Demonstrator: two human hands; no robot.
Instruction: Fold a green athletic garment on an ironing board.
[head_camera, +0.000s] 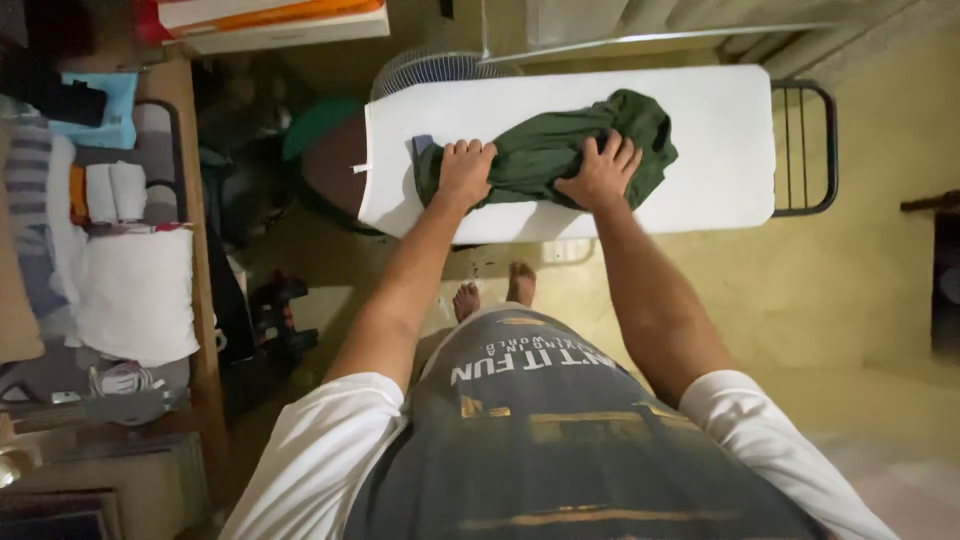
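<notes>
Yellowish floor (800, 280) fills the lower part of the room, and a white ironing board (720, 140) stands across it, seen from above.

Left hand (466, 168): palm down on the left end of the green garment (560, 145), fingers curled together and gripping the cloth. The wrist lies over the near edge of the board.

Right hand (600, 170): palm down on the middle of the same garment, fingers slightly spread and bent, bunching the fabric under them.

The garment lies crumpled on the board, roughly at its centre, stretched between the two hands (its right end bulges past the right hand). A small blue item (422, 144) shows just beside the left hand at the garment's left edge; what it is cannot be told.

Beyond the board's right end, a dark metal rack (805, 150) projects outward. Behind the board's left end, a fan grille (430, 70) is partly visible. Below the board, two bare feet (495, 290) stand on the floor.

At the far left, a wooden shelf (195, 250) holds a white pillow (135, 295), rolled white cloths (115, 190) and folded fabrics. A white and orange box (270, 18) sits at the top edge of the view.
</notes>
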